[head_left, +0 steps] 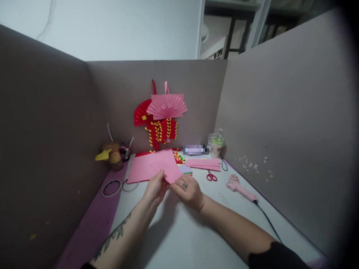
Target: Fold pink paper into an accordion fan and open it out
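A pink paper sheet is lifted off the table, folded or bent along its near edge. My left hand pinches its near left edge, and my right hand grips its near right corner. Both hands meet above the white table. Under and behind the sheet lies another pink sheet flat on the table.
A stack of pink strips, red scissors and a pink glue gun with a black cord lie to the right. Tape rings and a brown pot sit left. Paper fans hang on the grey partition.
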{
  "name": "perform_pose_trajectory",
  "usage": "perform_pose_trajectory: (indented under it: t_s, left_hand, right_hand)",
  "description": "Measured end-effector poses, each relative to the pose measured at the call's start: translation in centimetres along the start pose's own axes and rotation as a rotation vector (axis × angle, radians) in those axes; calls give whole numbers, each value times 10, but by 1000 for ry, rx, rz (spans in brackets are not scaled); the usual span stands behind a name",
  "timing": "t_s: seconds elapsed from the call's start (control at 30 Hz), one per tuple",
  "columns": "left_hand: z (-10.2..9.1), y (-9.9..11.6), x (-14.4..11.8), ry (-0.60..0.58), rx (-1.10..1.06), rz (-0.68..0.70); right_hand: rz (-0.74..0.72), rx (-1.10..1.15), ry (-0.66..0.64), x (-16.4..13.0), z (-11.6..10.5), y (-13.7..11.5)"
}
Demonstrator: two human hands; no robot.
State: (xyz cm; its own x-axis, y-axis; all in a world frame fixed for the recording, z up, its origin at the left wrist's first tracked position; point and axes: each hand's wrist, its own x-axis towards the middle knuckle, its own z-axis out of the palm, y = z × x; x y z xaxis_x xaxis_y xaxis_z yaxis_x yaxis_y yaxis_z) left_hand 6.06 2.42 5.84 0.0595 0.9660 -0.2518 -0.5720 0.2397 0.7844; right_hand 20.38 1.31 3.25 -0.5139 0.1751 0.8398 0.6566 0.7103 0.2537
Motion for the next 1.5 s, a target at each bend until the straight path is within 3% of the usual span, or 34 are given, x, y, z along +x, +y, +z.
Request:
perform_pose_trajectory:
  t_s: [0.13, 0.27, 0.33, 0.4, 0.43, 0.5, 0.57, 0.63, 0.73, 0.8, 0.9, 1.03, 1.3, 1.5]
  left_hand:
    - [-6, 21, 13, 186, -26, 10]
    - [-23, 53, 18, 235, 23, 195]
    - [-32, 69, 12, 307, 302, 578]
    - [-38, 79, 4, 288, 816, 887]
    - [-39, 79, 0, 272, 1077, 991]
    - [-40, 67, -6, 184, 1562, 1059]
    - [-42, 42, -7, 84, 1955, 944]
    - [-47, 10, -7, -6, 2221, 729]
    - [-56, -29, -10, -146, 2346, 545]
    - [-61, -41, -14, -221, 2325, 525]
    - [-65, -43, -17, -281, 2250, 517]
    - [-72, -35, -17, -314, 2125, 528]
    - [-86, -23, -18, -289, 2101, 562]
    - [-94, -14, -15, -243, 2122, 441]
  right_hand:
    - [-70, 68, 13, -3, 4, -5]
    - [-59, 173, -46, -10, 6, -10]
    - [3, 241, -124, -18, 15, -17]
    - [48, 331, -212, -27, 28, -25]
    - [53, 377, -253, -32, 35, -29]
    - [87, 428, -314, -39, 45, -34]
    - [111, 431, -349, -45, 47, -35]
    - [53, 426, -378, -49, 41, -35]
    - [-25, 390, -415, -51, 26, -34]
    - [87, 302, -435, -49, 23, -33]
    - [253, 185, -536, -47, 29, -30]
    - [273, 162, -688, -46, 42, -26]
    - [369, 240, -730, -49, 39, -19]
    - [475, 218, -853, -50, 31, -9]
